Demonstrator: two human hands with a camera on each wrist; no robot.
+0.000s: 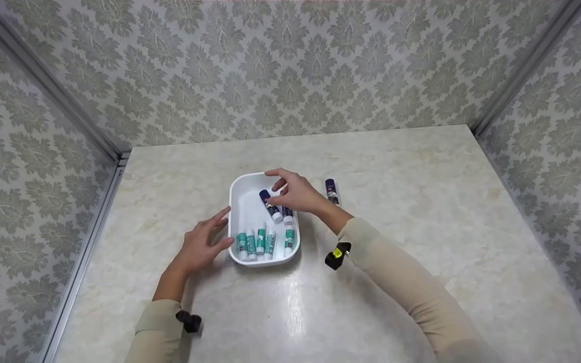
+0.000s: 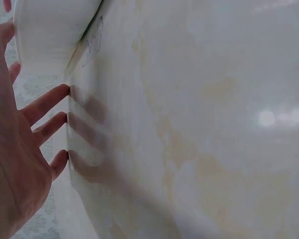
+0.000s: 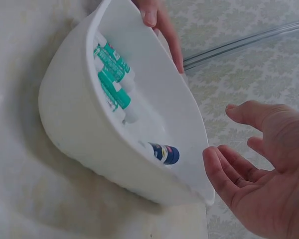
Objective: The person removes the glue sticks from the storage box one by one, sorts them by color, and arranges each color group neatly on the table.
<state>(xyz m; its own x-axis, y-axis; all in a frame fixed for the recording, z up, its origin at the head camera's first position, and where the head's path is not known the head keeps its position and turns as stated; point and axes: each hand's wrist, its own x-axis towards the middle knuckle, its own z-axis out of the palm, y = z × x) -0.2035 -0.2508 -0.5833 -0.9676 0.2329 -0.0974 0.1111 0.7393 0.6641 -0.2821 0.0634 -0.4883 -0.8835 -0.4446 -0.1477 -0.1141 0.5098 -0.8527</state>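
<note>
A white oval tray (image 1: 246,209) sits mid-table and holds several teal-labelled glue sticks (image 1: 260,243) at its near end. A dark-blue-capped stick (image 1: 270,204) lies slanted in the tray. My right hand (image 1: 295,194) hovers over it with loosely curved fingers. In the right wrist view the right hand (image 3: 259,169) holds nothing, and the blue-capped stick (image 3: 164,153) lies free in the tray (image 3: 79,114) beside the teal sticks (image 3: 112,64). My left hand (image 1: 205,242) rests straight-fingered against the tray's left rim. The left hand (image 2: 20,149) lies on the table beside the tray (image 2: 50,35).
Another dark-blue-capped stick (image 1: 332,190) lies on the marble table (image 1: 421,201) just right of the tray. Patterned walls close the table in at the back and on both sides, with a metal rail (image 1: 94,237) along the left edge.
</note>
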